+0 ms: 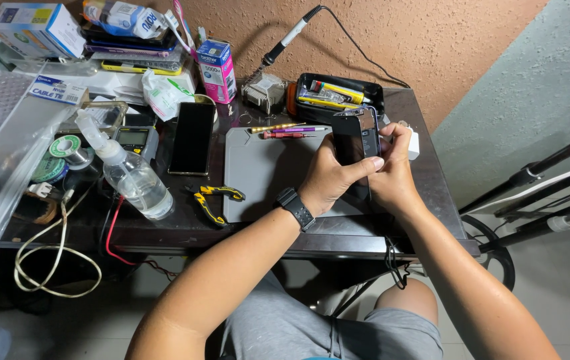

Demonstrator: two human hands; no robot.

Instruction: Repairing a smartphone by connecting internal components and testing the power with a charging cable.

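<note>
phone (pixel 355 143) black | mat (pixel 265 167) grey | pliers (pixel 215 200) yellow-black | wall (pixel 418 33) orange

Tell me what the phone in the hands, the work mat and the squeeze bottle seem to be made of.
Phone: dark glossy face, probably glass. Work mat: matte grey, likely silicone or rubber, no glare. Squeeze bottle: clear plastic, see-through, white nozzle. Left hand and right hand hold the phone.

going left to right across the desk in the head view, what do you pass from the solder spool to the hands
solder spool → clear spray bottle → black phone lying flat → yellow-handled pliers → left hand → opened phone → right hand
</note>
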